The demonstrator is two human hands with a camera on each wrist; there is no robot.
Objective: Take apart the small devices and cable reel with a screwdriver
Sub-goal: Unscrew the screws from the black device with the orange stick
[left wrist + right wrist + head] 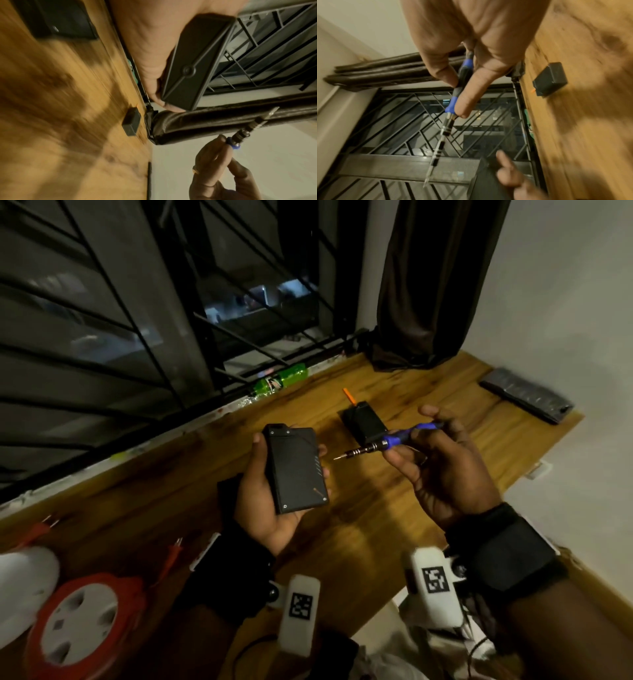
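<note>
Wooden table [428, 392] underneath, cable reel [78, 621] at its near-left edge, second black box [364, 424] lying mid-table. Above the table, left hand [270, 491] cradles the black device [296, 469], fingers wrapped round its sides; right hand [442, 463] pinches the screwdriver [387, 444], tip just short. Tiny corner screws could strip if the tip seats crooked.

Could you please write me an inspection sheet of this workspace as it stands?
Surface: wooden table, bare grain showing.
Job's things: black device lifted off the table; smaller black device lying behind; orange cable reel at near left; screwdriver, tip clear of the device.
Clutter: green bottle, dark flat case.
Grippers: left hand grips the device; right hand pinches the screwdriver.
Cables: nothing seen clearly.
Surroundings: barred window, dark curtain, white wall.
</note>
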